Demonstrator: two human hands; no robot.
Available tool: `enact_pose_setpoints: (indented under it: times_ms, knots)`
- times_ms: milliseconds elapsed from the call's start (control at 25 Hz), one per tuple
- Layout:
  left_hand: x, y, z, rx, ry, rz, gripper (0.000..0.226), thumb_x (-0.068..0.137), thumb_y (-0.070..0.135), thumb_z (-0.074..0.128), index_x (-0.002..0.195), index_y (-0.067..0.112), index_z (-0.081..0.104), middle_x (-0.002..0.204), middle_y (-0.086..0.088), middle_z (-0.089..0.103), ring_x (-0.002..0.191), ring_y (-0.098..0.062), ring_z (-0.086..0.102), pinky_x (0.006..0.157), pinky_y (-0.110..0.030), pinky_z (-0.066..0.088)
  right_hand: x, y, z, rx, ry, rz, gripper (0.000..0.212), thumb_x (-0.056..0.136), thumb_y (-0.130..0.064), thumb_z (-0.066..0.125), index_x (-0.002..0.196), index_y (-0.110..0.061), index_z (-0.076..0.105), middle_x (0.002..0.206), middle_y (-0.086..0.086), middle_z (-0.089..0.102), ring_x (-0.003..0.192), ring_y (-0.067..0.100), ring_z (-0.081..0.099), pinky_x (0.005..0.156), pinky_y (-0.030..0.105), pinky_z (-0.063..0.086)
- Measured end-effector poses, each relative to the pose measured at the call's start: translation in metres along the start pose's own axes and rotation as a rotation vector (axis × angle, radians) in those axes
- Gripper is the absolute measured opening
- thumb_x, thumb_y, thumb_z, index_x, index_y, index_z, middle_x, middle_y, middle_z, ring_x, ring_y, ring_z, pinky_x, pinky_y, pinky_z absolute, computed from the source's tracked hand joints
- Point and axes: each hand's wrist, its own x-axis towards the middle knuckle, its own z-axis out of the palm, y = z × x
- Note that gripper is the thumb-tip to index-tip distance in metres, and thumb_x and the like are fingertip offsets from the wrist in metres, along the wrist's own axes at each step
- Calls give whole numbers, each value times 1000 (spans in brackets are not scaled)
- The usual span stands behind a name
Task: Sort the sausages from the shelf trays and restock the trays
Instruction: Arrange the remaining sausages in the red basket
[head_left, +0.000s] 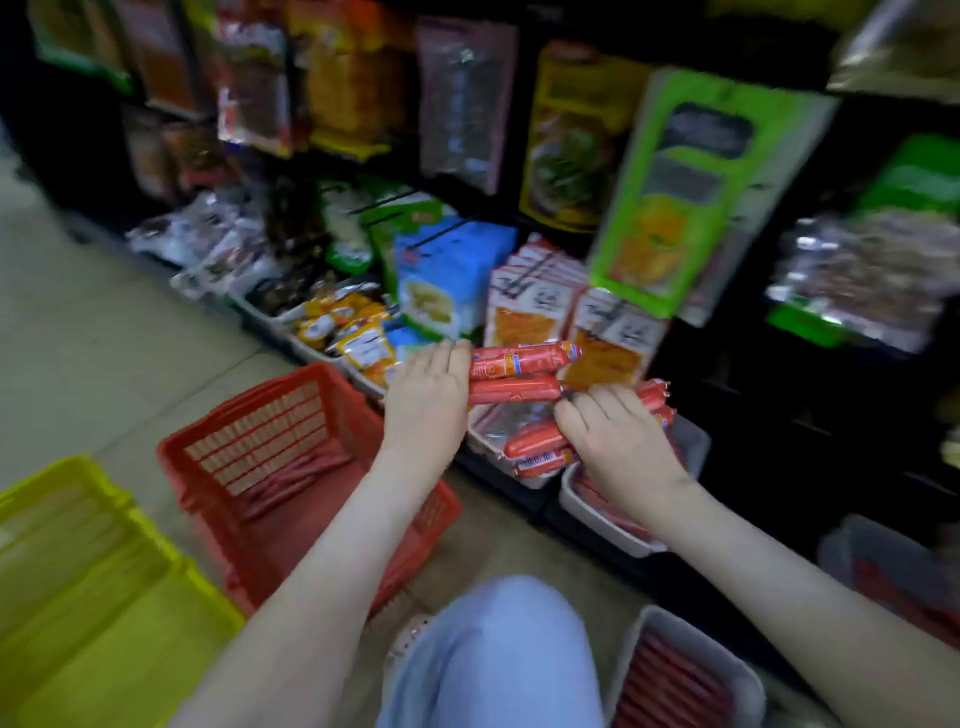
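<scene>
Here we crouch at a shop shelf, both hands on red sausages.
Our left hand (428, 395) grips two sausages (519, 371) above a red basket (270, 457); our right hand (615, 441) clasps more over the grey tray (587, 512).

1. Both forearms bare to the frame edge; no sleeves visible.
2. Left hand (427, 395) and right hand (615, 441): no gloves; no rings, watch or bracelets discernible, though the picture is blurred.
3. Light blue trouser leg (498, 660), plain fabric, at lower centre.
4. Pale shoe (410, 636) with small round holes, partly hidden behind the trouser leg; details blurred.
</scene>
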Motion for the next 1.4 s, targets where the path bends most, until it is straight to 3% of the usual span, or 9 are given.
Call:
enact_pose_setpoints:
  times_ms: [120,240,440,640,720,840,1000,1200,1400]
  knots:
    - [10,80,-7,-15,94,198,49,57,12,77,104,-1,67,99,-16,70,88,-31,68,84,-35,51,-79,34,-42,-117,-2,169,19,76,-8,44,91,-6,56,75,9,58,68,29,58,71,38,46]
    - [1,158,3,-93,99,385,39,72,12,46,103,0,67,100,-16,70,90,-30,69,82,-35,54,-160,49,-58,-179,-60,328,21,73,-4,45,92,-7,52,73,8,57,66,28,57,69,36,43]
    - [-59,238,62,-77,-96,552,37,73,10,40,94,4,70,89,-12,71,82,-27,69,77,-33,55,-274,22,-29,-96,-241,514,38,58,-3,52,95,-6,47,71,7,58,62,26,56,63,34,46]
    - [-124,231,146,13,-394,546,30,73,7,43,88,6,69,80,-11,69,73,-26,67,72,-31,55,-349,-40,57,175,-563,608,45,50,-12,55,94,-8,47,66,7,62,58,26,61,58,30,51]
    - [-142,225,178,44,-461,535,33,68,8,45,90,3,69,82,-13,70,74,-28,68,74,-33,55,-371,-65,96,246,-644,611,32,61,-14,44,91,-7,55,64,7,62,56,26,60,57,31,51]
    - [-160,228,216,66,-547,538,36,52,7,60,86,2,70,82,-14,70,72,-29,69,69,-33,56,-399,-97,150,351,-777,636,32,72,-16,32,80,-11,63,60,6,61,51,23,57,52,30,48]
    - [-178,233,263,48,-646,560,33,55,6,64,87,2,69,79,-13,69,72,-28,68,64,-32,55,-420,-122,203,431,-876,645,25,69,-31,55,82,-11,64,67,4,62,56,22,58,55,30,50]
    - [-188,222,294,48,-656,590,35,61,4,60,95,0,67,87,-16,69,81,-32,69,73,-39,56,-440,-138,235,427,-942,732,44,77,-21,47,116,-11,63,94,2,64,81,21,61,75,36,52]
    - [-206,222,305,30,-708,630,32,61,3,57,91,3,70,85,-11,70,79,-28,70,73,-34,56,-458,-140,236,403,-1042,791,75,73,-29,69,141,-11,42,106,5,61,84,24,56,73,42,47]
